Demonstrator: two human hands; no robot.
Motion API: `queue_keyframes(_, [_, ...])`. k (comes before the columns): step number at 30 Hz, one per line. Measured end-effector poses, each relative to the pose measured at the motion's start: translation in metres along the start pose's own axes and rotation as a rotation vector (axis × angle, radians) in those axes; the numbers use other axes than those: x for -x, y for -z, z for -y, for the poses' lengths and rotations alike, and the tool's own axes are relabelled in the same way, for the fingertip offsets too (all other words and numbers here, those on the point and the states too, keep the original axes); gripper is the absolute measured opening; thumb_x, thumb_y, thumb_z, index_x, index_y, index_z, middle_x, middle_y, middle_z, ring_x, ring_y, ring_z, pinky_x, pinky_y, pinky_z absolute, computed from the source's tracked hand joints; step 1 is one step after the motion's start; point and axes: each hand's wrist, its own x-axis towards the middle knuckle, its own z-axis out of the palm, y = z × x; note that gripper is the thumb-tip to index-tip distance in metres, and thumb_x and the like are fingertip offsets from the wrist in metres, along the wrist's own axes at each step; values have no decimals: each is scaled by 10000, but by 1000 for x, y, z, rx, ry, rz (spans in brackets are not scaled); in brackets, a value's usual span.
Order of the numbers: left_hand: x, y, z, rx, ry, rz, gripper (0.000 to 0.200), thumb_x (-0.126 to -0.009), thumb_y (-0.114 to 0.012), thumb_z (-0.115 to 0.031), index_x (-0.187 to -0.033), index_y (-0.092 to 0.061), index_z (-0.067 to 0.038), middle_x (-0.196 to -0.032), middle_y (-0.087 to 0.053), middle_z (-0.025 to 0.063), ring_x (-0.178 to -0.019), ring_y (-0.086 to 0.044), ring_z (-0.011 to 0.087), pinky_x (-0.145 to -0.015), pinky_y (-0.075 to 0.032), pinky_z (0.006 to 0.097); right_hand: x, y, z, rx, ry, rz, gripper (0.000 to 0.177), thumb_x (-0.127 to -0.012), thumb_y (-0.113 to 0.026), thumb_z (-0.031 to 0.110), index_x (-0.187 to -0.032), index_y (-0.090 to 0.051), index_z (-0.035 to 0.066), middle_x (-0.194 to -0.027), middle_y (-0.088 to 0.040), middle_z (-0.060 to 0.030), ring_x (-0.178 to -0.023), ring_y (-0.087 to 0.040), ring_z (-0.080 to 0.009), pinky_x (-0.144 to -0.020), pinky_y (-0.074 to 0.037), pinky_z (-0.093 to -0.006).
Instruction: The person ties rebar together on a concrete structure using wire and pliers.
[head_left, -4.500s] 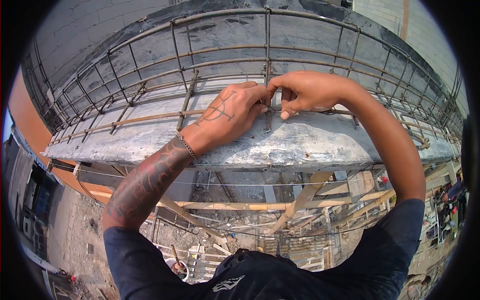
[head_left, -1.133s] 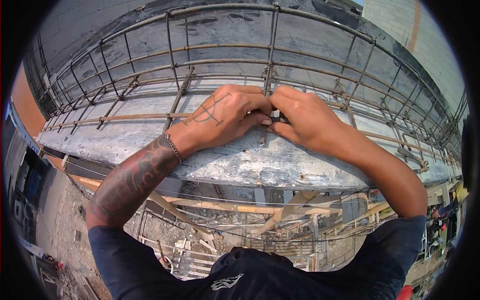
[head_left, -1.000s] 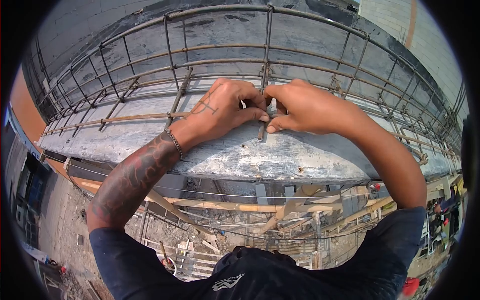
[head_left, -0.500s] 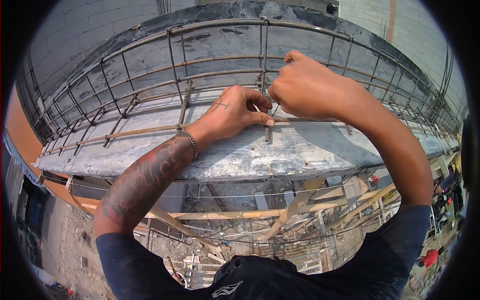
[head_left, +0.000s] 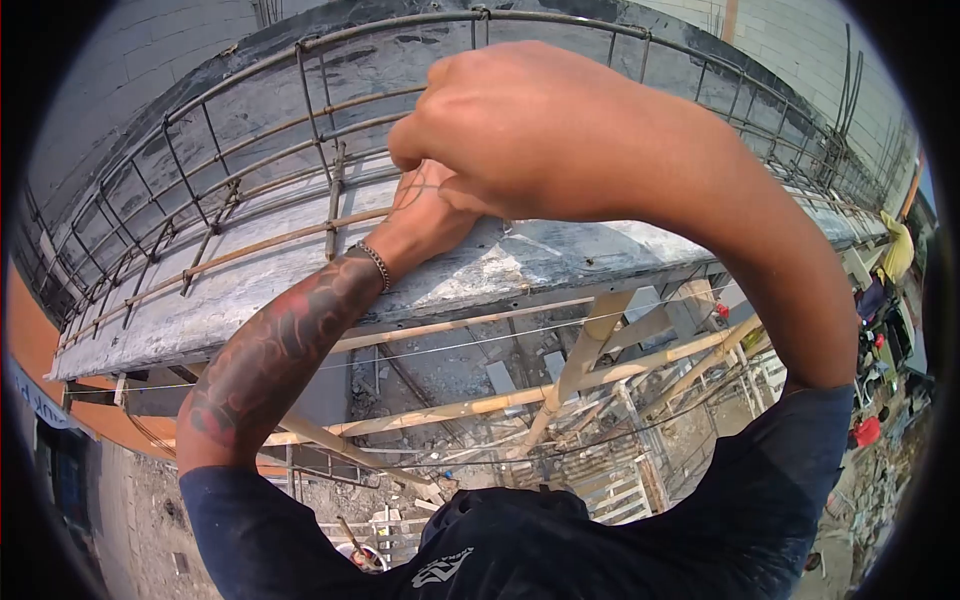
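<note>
My right hand (head_left: 485, 120) is closed in a fist, bent over at the wrist, above the reinforcing-bar cage (head_left: 318, 137). What the fist holds, if anything, is hidden. Beneath it is my left hand (head_left: 430, 212), whose tattooed back and wrist show while its fingers are covered by the right hand. The left hand is near the cage's lower front bar (head_left: 270, 245). That bar runs along a grey, scuffed ledge (head_left: 570, 255). The joint of bars close to both hands is out of sight behind them.
Beyond the cage rises a dark grey panel (head_left: 240, 85), with a block wall (head_left: 110, 90) behind it. Below the ledge, bamboo poles (head_left: 590, 345) cross over a drop to rubble-strewn ground (head_left: 150, 520). A thin white string passes below the ledge's front edge.
My right fist has moved left and now covers the fingers of my left hand. The view has shifted, so the cage sits slightly higher and further left.
</note>
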Motion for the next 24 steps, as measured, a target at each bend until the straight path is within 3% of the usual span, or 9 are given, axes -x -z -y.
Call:
queue_keyframes(1, [-4, 3, -8, -58, 105, 51, 221, -858, -633, -241, -891, -695, -31, -847, -671, 197, -844, -646, 355, -778, -487, 427, 10, 7, -10, -137, 5, -219, 185, -838, -686, 207, -973, -708, 83, -916, -696, -92, -899, -658, -209, -835, -482, -337])
queue_keyframes(3, [-8, -2, -19, -226, 229, 58, 227, -842, -665, -248, -821, -727, -31, -703, -661, 179, -741, -653, 337, -733, -484, 419, 41, 20, -43, -199, -10, -267, 260, -875, -679, 242, -1061, -670, 61, -1001, -676, -115, -921, -655, -218, -798, -501, -338])
queue_keyframes(6, [-10, 2, -34, -229, 391, 76, 235, -834, -703, -276, -864, -728, -45, -834, -700, 124, -834, -619, 306, -868, -437, 392, 113, 11, -96, -291, -283, -363, 282, -883, -678, 259, -1063, -659, 44, -1000, -680, -95, -923, -649, -216, -784, -508, -333])
queue_keyframes(10, [-9, -9, -36, -371, 357, -6, 233, -823, -711, -267, -842, -709, -34, -854, -636, 164, -907, -582, 333, -842, -439, 413, 223, -24, -144, -148, -745, -33, 311, -850, -689, 249, -1068, -668, 29, -992, -697, -131, -968, -656, -246, -853, -510, -377])
queue_keyframes(12, [-10, -19, -34, -449, 374, -2, 218, -827, -703, -237, -833, -683, -21, -862, -608, 176, -902, -576, 333, -838, -433, 433, 283, -35, -168, -325, -880, 88, 471, -796, -736, 297, -1179, -630, 44, -1163, -654, -143, -1108, -610, -275, -965, -460, -393])
queue_keyframes(14, [-6, -26, -32, -555, 251, -162, 214, -793, -698, -177, -742, -662, 28, -797, -617, 206, -830, -584, 364, -752, -437, 467, 323, -37, -167, -564, -854, 130, 675, -743, -774, 329, -1314, -540, 57, -1300, -577, -154, -1240, -527, -285, -1062, -380, -393])
queue_keyframes(16, [-7, -31, -46, -578, 438, -204, 218, -788, -692, -188, -737, -662, 22, -813, -623, 198, -821, -586, 365, -774, -426, 445, 344, -44, -163, -664, -841, 244, 786, -712, -795, 357, -1368, -477, 62, -1376, -506, -168, -1304, -465, -293, -1105, -327, -402])
queue_keyframes(22, [-4, -40, -61, -921, 328, -324, 284, -848, -684, -261, -788, -663, 16, -732, -653, 165, -704, -626, 288, -646, -453, 397, 385, -99, -178, -592, -581, 91, 389, -847, -675, 246, -1116, -511, 17, -1277, -533, -171, -1170, -525, -346, -1004, -376, -360])
queue_keyframes(24, [-15, -21, -84, -414, 846, -146, 374, -884, -678, -330, -810, -680, 37, -713, -681, 117, -659, -630, 178, -599, -446, 346, 384, -102, -181, -504, -537, 91, 306, -878, -633, 207, -1059, -497, 3, -1213, -543, -189, -1100, -544, -365, -959, -398, -355])
